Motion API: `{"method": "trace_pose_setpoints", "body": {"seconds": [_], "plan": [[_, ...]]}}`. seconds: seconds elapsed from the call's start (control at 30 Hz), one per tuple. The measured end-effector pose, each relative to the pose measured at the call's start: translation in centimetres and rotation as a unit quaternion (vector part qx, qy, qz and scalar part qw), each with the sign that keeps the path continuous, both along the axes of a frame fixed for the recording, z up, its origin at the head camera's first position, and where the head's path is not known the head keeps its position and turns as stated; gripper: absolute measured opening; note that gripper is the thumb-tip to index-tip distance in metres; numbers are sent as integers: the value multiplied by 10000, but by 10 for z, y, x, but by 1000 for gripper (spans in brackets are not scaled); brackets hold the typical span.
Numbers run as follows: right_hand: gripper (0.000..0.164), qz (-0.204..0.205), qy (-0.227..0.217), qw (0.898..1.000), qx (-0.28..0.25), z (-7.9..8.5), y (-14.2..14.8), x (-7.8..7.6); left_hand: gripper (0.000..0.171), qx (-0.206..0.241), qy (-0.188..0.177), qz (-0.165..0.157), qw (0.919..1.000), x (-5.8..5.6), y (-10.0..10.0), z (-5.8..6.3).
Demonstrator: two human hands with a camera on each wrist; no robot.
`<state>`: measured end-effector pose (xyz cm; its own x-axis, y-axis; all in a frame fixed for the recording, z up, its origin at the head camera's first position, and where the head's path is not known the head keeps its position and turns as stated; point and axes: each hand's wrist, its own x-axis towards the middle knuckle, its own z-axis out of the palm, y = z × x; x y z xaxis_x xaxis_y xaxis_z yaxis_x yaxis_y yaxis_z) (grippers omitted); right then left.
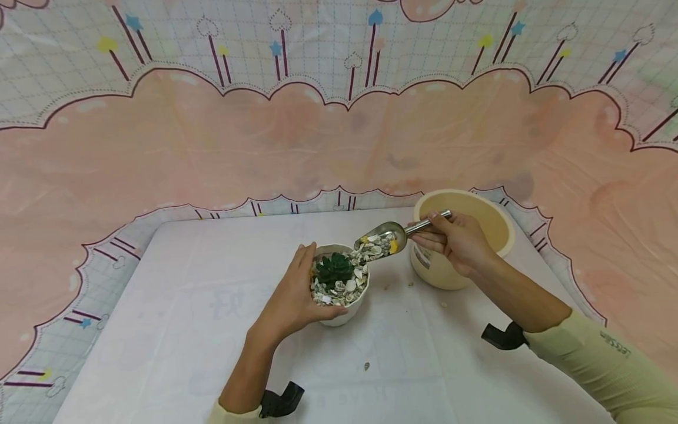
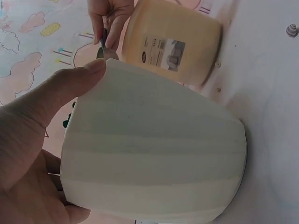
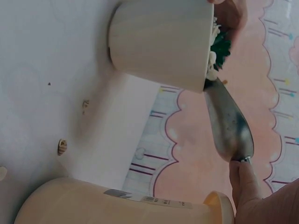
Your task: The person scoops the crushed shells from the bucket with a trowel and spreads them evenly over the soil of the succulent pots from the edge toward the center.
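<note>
A white faceted flowerpot point(image 1: 341, 318) stands on the table with a green succulent point(image 1: 335, 268) and pale shells or stones around it. My left hand point(image 1: 291, 294) holds the pot by its rim, thumb on the near side and fingers on the far side. My right hand point(image 1: 461, 244) grips the handle of a metal scoop point(image 1: 391, 232). In the scoop lie pale shell pieces point(image 1: 377, 246) with some yellow bits. Its tip touches or overhangs the pot's right rim, tilted down toward the succulent. In the right wrist view the scoop's underside point(image 3: 229, 123) hides its load.
A cream bucket point(image 1: 442, 277) with a label stands right of the pot, beneath the right hand. Small shells, one a striped shell point(image 3: 62, 147), lie scattered on the white table point(image 1: 175, 330). A patterned cloth point(image 1: 318, 141) hangs behind.
</note>
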<state>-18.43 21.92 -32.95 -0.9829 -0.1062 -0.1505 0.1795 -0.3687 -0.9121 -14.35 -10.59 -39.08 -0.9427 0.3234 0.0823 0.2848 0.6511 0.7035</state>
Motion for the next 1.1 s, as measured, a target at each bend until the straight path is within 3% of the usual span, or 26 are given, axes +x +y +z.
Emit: {"method": "trace_pose_setpoints", "body": {"seconds": [0.27,0.43,0.63,0.9,1.1], "plan": [[22,4,-22,10000,-44,0,0,1,141,-217,133,502,9984,12,9,4],[21,-2,-6,10000,-3,1,0,1,140,-393,250,695,9965,14,14,2],[20,-3,-16,10000,12,1,0,1,136,-316,381,451,9978,9,10,-1],[21,-31,-22,10000,12,1,-1,1,135,-140,57,-22,9999,2,1,1],[22,-43,14,10000,12,1,-1,0,138,-156,106,134,9997,5,3,1]]}}
